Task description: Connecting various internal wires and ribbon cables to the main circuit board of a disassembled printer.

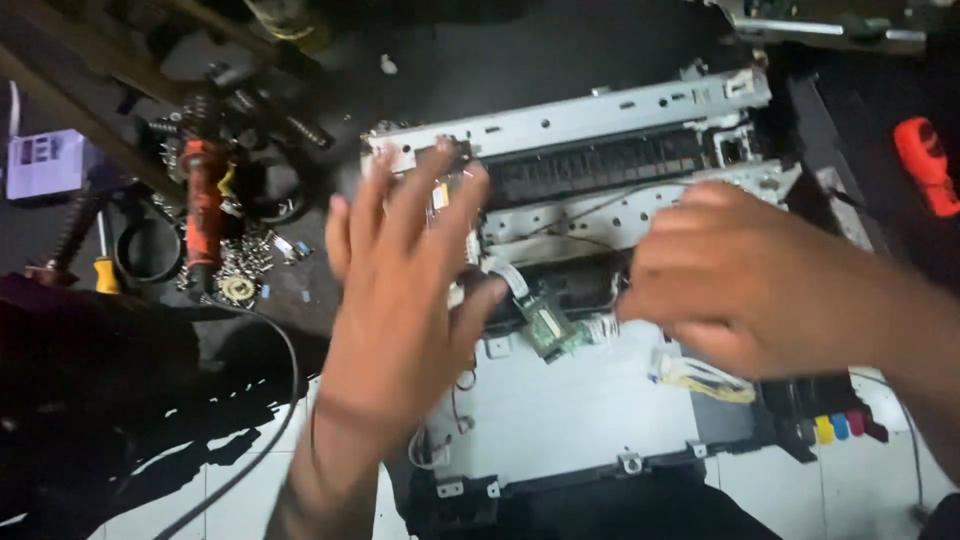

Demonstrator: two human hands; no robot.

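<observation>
Opened printer chassis (pixel 600 400): grey metal frame, black roller, small green circuit board (pixel 548 325). Long axis runs left-right, tilted. Left hand (pixel 400 300) splayed wide; right hand (pixel 720 275) curled, grip unclear.

silver metal frame (pixel 600 115), green circuit board (pixel 548 325), orange tool handle (pixel 203 205)

A pale tiled floor (pixel 860 490), dark toward its far edge, carries an opened printer chassis (pixel 600 180) at its middle, a heap of screws and springs (pixel 235 265) with a yellow-handled screwdriver (pixel 104 265) at left, and an orange tool (pixel 928 165) near the right edge.
</observation>
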